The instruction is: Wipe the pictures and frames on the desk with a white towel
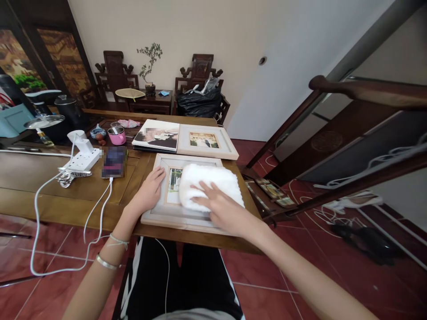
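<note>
A light wooden picture frame (173,219) lies flat at the table's front edge, a small photo showing in its middle. On its left side rests my left hand (151,189), fingers stretched over the border. My right hand (222,206) lies with spread fingers on a fluffy white cloth (196,175), which covers the right part of the frame and some of the photo. Behind it are a second framed photo (204,141) and an album or book (158,134) with a picture on its cover.
Left on the wooden table (66,208) are a phone (114,162) on a white cable, a power strip (83,158), a metal clip and a pink mug (116,136). A dark wooden chair (360,91) stands at the right. White cables hang over the front edge.
</note>
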The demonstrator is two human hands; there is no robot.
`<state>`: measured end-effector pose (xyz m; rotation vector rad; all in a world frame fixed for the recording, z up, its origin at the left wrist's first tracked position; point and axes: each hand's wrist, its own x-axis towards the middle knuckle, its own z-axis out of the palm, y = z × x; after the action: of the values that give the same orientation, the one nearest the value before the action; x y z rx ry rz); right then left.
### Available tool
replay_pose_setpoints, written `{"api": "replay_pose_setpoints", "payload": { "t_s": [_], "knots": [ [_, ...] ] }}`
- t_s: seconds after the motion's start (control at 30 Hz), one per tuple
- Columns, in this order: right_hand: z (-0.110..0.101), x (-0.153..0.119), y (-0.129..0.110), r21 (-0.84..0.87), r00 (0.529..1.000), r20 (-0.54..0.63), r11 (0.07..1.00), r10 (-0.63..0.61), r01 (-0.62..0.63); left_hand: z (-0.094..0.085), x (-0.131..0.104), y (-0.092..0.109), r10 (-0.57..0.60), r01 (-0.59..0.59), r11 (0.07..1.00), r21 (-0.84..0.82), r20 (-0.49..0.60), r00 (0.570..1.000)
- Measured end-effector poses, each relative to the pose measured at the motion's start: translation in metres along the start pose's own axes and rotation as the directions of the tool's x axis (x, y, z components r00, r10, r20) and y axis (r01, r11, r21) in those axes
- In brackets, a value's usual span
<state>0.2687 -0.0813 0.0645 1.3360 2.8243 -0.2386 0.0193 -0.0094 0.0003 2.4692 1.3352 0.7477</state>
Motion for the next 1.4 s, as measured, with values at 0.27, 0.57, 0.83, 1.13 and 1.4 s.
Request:
{"api": "replay_pose_setpoints", "payload": {
  "t_s": [0.27,0.57,0.83,1.13,1.4],
  "knots": [
    [0.009,0.061,0.049,-0.141,0.974,-0.197,0.98,0.113,-0.142,-0.002,-0.002,-0.001,0.027,-0.027,0.999,-0.026,-0.018,0.999],
    [-0.005,0.011,-0.014,0.008,0.998,0.051,0.999,-0.036,0.036,0.001,-0.001,0.0,0.01,-0.011,1.0,-0.027,-0.033,0.999],
    [-0.008,-0.009,-0.042,0.124,0.991,0.054,0.986,-0.121,0.114,0.001,-0.001,-0.002,0.033,-0.034,0.999,-0.029,-0.029,0.999],
    [0.01,0.064,0.02,-0.131,0.992,-0.122,0.991,0.017,-0.033,0.0,-0.002,-0.003,0.051,-0.052,0.997,-0.053,-0.034,0.998],
    [0.011,0.08,0.006,-0.171,0.998,-0.058,0.985,-0.037,0.027,0.0,0.0,0.0,0.025,-0.03,0.997,-0.076,-0.056,0.998]
  ]
}}
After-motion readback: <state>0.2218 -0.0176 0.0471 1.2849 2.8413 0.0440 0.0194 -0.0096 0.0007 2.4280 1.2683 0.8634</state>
